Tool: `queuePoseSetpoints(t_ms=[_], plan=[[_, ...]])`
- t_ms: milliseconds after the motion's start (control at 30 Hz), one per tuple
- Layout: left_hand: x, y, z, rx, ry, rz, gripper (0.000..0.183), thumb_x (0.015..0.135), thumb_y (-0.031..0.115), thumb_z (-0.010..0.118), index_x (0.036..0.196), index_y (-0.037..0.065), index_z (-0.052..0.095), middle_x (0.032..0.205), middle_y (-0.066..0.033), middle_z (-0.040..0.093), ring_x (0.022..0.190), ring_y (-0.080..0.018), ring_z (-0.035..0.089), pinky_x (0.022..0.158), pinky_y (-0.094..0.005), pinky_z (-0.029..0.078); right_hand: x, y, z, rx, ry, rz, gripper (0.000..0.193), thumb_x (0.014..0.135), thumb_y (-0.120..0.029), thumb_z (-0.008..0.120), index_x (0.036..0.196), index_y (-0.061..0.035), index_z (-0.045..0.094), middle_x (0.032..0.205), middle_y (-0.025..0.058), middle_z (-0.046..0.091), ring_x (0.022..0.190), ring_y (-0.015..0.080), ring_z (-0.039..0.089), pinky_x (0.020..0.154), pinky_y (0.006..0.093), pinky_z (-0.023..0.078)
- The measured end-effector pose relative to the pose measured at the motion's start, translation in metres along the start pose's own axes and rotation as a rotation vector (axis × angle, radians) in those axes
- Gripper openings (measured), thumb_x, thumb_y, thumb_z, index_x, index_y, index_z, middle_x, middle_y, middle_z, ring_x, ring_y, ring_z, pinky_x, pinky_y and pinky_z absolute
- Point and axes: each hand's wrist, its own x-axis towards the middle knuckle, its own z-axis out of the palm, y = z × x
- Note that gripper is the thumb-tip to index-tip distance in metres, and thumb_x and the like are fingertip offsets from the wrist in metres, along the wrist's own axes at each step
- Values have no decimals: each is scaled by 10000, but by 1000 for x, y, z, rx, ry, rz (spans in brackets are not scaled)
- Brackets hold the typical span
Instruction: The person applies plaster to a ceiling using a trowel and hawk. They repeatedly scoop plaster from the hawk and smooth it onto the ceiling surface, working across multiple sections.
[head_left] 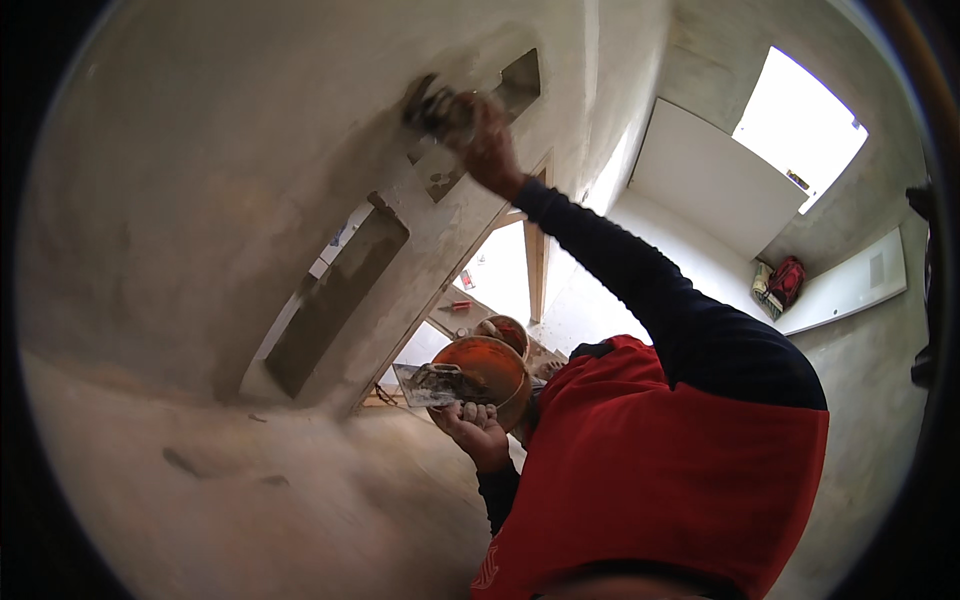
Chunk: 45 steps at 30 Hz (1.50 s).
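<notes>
My right hand (490,148) reaches up to the plastered wall (250,130), fingers closed round a dark grey hand tool (438,110) that is smeared by motion. Its exact kind cannot be made out; it is at the wall, beside a small cut-out (519,85). Lower down, my left hand (474,428) is closed on the edge of a flat metal plastering trowel (408,384), with a looped handle and grey mortar on top. Just behind the trowel is a round bucket (505,375) with an orange inside.
A long slot-like opening (345,300) with a ledge cuts through the wall. A second bucket (512,332) stands behind the first. Farther right are a wooden door frame (537,265), a large pale panel (700,180), a red bag (786,281) and a bright window (800,115).
</notes>
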Motion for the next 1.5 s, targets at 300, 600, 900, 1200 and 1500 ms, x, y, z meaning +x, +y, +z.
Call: queuePoseSetpoints(t_ms=[300,600,900,1200,1500], plan=[[-4,2,3,-3,13,-38,99,959,154,492,1008,209,425,619,72,180,493,-61,180,538,-264,250,46,50,-22,62,140,277,510,778,-168,771,1208,-19,541,1145,196,596,1070,381,599,933,453,475],[0,1,-3,5,-44,0,124,963,151,490,1065,195,433,620,69,181,490,-66,183,544,-265,255,52,41,-20,22,76,387,504,841,-224,729,1227,15,510,1220,257,556,1141,435,547,951,509,438],[-5,4,6,37,19,-8,276,950,145,500,1210,230,465,611,68,183,470,-65,189,542,-273,275,58,87,-23,-18,134,426,496,789,-211,794,1135,23,527,1111,237,632,1056,420,615,938,479,478],[0,7,3,-14,59,-76,189,930,152,504,1103,225,482,603,61,193,464,-70,194,546,-286,302,67,81,-23,-30,76,455,544,783,-269,790,1163,23,532,1143,259,612,1100,418,596,925,498,472],[-12,14,21,-3,128,-67,181,922,208,524,828,184,372,594,49,210,474,-91,211,575,-306,313,70,84,-23,-14,89,417,532,772,-245,801,1145,23,534,1072,236,633,1021,422,620,895,497,482]])
